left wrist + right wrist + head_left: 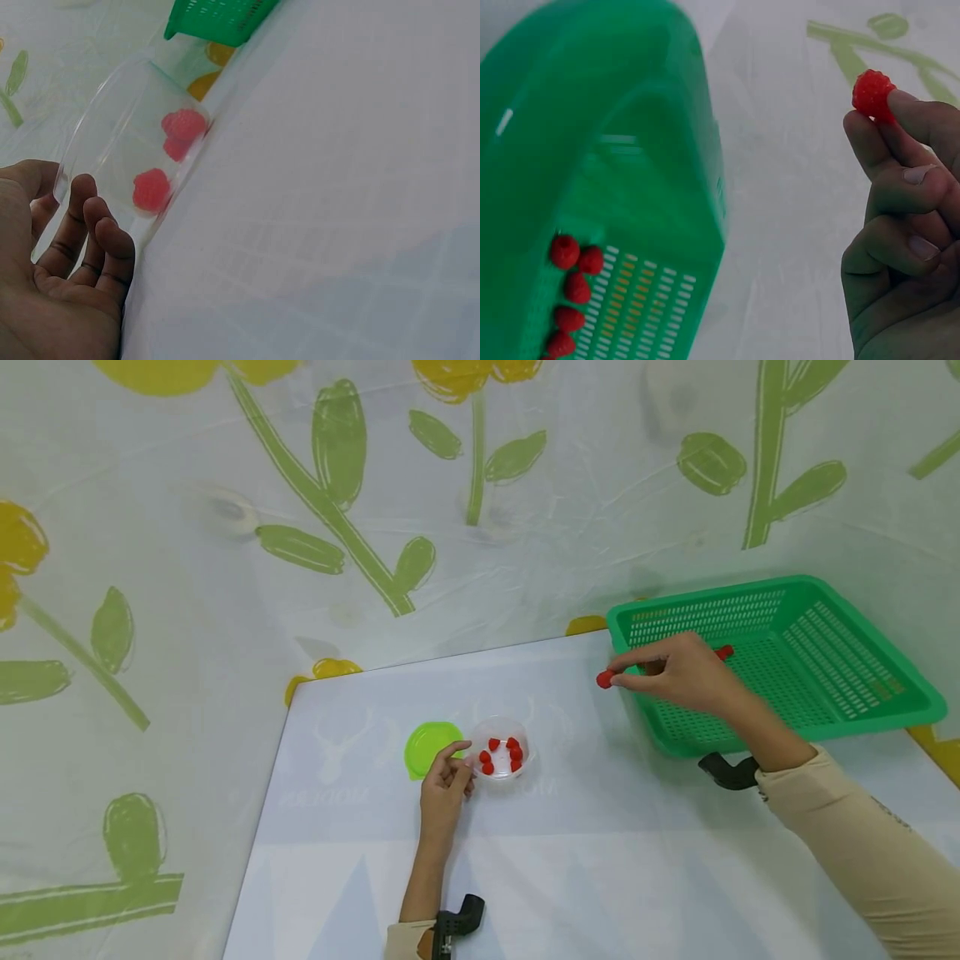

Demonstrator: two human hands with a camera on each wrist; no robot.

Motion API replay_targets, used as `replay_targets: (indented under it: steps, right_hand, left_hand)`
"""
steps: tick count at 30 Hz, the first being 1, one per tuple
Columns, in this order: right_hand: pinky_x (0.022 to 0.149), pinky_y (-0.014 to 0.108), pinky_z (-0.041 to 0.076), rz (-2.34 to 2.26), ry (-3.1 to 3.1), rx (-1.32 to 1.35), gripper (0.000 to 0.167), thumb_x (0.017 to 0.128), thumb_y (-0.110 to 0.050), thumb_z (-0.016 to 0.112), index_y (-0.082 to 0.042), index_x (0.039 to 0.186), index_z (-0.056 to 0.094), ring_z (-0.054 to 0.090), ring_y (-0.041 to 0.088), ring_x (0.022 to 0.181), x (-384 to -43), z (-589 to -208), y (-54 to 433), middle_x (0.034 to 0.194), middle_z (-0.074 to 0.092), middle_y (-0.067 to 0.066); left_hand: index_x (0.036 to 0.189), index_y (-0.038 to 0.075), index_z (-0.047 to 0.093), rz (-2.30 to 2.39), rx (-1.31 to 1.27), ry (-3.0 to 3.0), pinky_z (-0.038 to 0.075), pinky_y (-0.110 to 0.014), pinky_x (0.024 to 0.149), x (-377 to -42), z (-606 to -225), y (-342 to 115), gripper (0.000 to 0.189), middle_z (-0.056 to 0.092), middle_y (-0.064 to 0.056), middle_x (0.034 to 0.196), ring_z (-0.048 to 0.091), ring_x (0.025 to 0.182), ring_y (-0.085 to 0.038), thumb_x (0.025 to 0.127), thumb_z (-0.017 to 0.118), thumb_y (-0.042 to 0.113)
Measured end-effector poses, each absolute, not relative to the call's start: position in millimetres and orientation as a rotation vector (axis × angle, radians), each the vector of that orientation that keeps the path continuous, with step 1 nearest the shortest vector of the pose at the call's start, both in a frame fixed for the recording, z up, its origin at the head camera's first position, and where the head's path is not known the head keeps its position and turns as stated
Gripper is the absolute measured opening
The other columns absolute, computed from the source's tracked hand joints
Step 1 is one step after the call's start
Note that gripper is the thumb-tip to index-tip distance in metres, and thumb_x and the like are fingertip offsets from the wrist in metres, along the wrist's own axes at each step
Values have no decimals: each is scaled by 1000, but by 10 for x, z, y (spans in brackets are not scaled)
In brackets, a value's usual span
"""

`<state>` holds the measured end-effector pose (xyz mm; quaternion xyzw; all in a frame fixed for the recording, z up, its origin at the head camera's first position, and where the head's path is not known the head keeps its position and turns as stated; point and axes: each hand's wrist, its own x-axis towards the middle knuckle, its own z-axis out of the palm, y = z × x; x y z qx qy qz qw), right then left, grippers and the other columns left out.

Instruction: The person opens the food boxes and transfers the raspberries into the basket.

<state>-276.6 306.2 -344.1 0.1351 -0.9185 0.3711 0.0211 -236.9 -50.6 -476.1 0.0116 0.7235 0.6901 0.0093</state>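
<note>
My right hand (678, 672) pinches a red raspberry (874, 95) between thumb and fingertips, held just past the left rim of the green basket (825, 727). In the right wrist view, several more raspberries (569, 318) lie in a row on the basket's floor. My left hand (444, 785) pinches the rim of a clear plastic bowl (112, 120) with thumb and index finger; its other fingers curl loosely beside the wall. Several raspberries (515, 753) lie inside that bowl, which stands on the table.
A light green round lid (431, 745) lies on the white table (570, 877), left of the bowl and partly behind my left hand. A flower-patterned cloth (525, 560) hangs behind the table's back edge. Black cameras are worn on both wrists.
</note>
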Motion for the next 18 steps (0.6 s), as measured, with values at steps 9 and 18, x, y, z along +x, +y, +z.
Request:
replay_targets:
  steps: [9,18]
  right_hand:
    - [44,29,37,1341,-2877,144,24,89,-29,78,-15,108,79,50,20,53,-2793,-3432,3335,75,72,4]
    - [41,30,32,1176,-2938,80,31,88,-38,77,-15,110,79,42,18,46,-2885,-3442,3598,52,47,5]
  left_hand:
    - [128,8,63,2158,41,2275,50,-23,63,-2389,-4776,-515,29,57,-15,84,53,70,-24,99,61,6]
    - [128,7,63,2160,39,2258,49,-23,63,-2375,-4765,-510,29,56,-12,82,53,70,-22,99,61,5]
